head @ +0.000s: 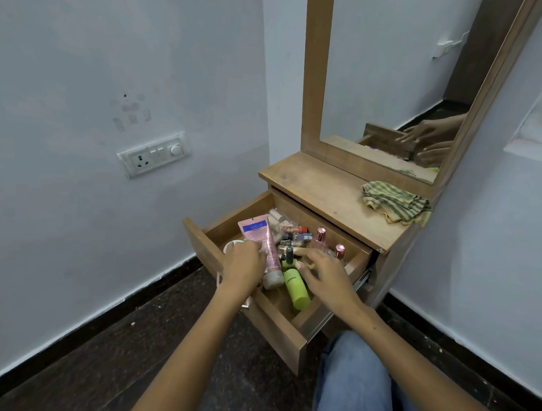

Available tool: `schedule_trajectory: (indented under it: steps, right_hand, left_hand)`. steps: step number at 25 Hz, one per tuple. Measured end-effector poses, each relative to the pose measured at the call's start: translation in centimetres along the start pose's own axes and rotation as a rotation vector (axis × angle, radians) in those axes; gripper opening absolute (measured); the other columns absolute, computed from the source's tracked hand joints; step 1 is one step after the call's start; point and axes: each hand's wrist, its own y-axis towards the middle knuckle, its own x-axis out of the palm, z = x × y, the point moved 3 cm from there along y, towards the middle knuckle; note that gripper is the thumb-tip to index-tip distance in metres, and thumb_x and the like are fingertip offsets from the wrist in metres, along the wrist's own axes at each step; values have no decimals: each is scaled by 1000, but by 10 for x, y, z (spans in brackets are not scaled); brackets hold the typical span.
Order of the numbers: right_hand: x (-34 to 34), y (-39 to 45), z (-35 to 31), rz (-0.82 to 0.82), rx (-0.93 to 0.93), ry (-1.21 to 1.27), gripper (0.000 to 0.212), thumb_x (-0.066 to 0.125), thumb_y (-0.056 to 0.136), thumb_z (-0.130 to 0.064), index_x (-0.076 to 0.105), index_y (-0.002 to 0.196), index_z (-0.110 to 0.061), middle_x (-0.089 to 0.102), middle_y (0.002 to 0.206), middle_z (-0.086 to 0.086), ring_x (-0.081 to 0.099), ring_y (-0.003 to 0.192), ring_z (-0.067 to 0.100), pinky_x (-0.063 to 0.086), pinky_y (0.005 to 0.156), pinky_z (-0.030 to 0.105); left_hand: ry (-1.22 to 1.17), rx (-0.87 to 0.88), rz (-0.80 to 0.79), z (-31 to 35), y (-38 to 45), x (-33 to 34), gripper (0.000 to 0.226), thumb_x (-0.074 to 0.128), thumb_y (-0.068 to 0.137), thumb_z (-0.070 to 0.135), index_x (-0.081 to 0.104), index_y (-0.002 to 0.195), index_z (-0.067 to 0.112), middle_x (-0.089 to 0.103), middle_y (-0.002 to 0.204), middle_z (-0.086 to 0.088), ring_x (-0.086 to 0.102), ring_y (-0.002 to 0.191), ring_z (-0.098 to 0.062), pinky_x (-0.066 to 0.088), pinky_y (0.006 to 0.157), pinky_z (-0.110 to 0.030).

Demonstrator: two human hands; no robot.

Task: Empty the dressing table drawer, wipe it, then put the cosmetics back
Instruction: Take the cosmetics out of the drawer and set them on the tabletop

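A dressing table drawer (278,302) stands pulled fully out toward the person, crowded with cosmetics and none yet on the tabletop (320,189). A pink tube (263,245) lies slantwise across the heap, a lime-green bottle (295,287) beside it at the front, small lipsticks and vials (296,237) jumbled behind, and two pink-capped bottles (330,243) upright along the right wall. The left hand (244,264) curls its fingers round the tube's lower end. The right hand (326,270) spreads loosely over the small items, grasping nothing that can be seen. The likely trouble: lifting the long tube could sweep the loose vials about or topple the upright bottles, and small round pieces may roll off the tabletop. A striped cloth (395,203) waits crumpled on the tabletop below the mirror (393,86), well apart from the drawer.
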Motion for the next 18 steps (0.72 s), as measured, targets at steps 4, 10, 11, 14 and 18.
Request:
schedule_trajectory:
  steps: [4,10,11,14,18]
  right_hand:
    - [1,19,7,19,-24,-54,26,60,92,-22,62,118,-17,65,116,-1,60,103,11,47,86,23]
    - [13,36,10,-2,-49,-161,34,64,89,-21,60,123,-17,63,125,0,59,111,12,44,89,20]
    - [14,38,11,-9,-51,-171,34,65,89,-21,60,122,-17,63,125,-1,60,110,11,44,87,19]
    - [15,40,13,-15,-44,-154,31,65,89,-21,62,120,-18,64,123,-1,60,109,10,44,86,17]
    - [11,43,13,47,-39,-39,32,65,89,-19,62,120,-14,63,121,1,60,108,10,49,91,20]
  left_hand:
    - [56,-166,-133,14,20,21,23,50,92,17,60,111,9,64,110,-13,60,101,-30,45,95,-42]
    - [87,-282,-120,24,32,42,31,55,91,19,51,121,12,61,118,-11,56,111,-28,36,100,-42]
    - [58,-291,-117,23,33,42,35,57,90,20,48,123,11,60,119,-11,56,111,-28,37,99,-42]
    - [-129,-322,-65,19,33,40,51,67,83,28,44,123,7,58,115,-12,57,107,-28,45,96,-43]
    - [-398,-314,37,12,32,23,55,81,67,31,51,107,7,58,100,-7,60,89,-20,53,69,-28]
